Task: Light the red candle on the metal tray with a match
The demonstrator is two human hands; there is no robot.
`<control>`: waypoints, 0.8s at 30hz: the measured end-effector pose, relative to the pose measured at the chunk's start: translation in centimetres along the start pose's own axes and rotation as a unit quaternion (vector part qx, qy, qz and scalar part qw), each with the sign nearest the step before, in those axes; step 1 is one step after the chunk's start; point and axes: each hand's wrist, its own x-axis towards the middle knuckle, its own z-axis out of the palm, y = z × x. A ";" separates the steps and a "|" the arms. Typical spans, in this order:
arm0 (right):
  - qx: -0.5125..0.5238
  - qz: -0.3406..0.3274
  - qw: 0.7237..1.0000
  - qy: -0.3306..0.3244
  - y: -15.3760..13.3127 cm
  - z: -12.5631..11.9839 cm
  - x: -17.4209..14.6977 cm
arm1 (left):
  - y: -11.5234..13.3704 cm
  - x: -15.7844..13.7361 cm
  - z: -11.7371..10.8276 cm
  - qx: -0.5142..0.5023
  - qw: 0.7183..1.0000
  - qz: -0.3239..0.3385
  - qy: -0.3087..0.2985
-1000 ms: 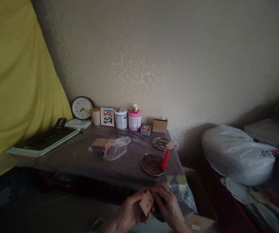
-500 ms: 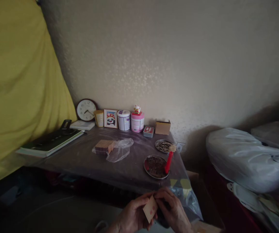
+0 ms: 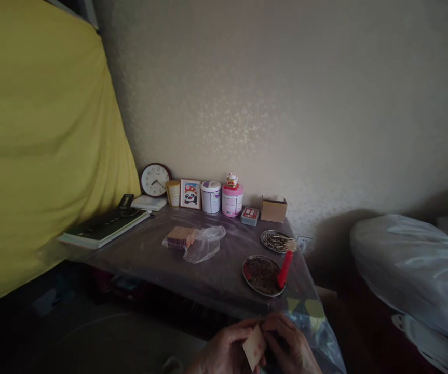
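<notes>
My left hand (image 3: 226, 347) is at the bottom of the view with its fingers closed around a small tan card-like piece (image 3: 252, 349). Faint red print marks its face, and it is held at a tilt. Beside it, the bent fingers of my right hand (image 3: 290, 344) pinch at the upper right edge of the same piece. What lies under the fingertips is hidden. Both hands are in front of the table's near edge. Beyond them a round metal tray (image 3: 262, 283) with dark residue carries an upright red stick-like object (image 3: 285, 269).
A second round tray (image 3: 274, 240) holds many thin sticks. A stack of small tan blocks or boxes (image 3: 179, 237) sits partly in a clear plastic bag (image 3: 207, 244). A clock (image 3: 155, 179), tins (image 3: 211, 200), a small carton (image 3: 273, 210) and a dark book (image 3: 105, 228) line the table (image 3: 138, 259).
The view has turned a little to the left, so everything sits further right. Both hands keep hold of the tan piece, with only slight finger movement.
</notes>
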 end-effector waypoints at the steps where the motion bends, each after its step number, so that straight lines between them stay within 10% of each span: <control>1: 0.000 -0.002 1.000 0.000 0.1 0.0 0.0 | 0.0 0.0 0.0 0.002 1.000 0.000 -0.001; 24: -0.011 -0.006 1.000 -0.003 -0.1 -0.2 -0.3 | -0.2 -0.3 -0.3 -0.003 0.999 0.014 0.035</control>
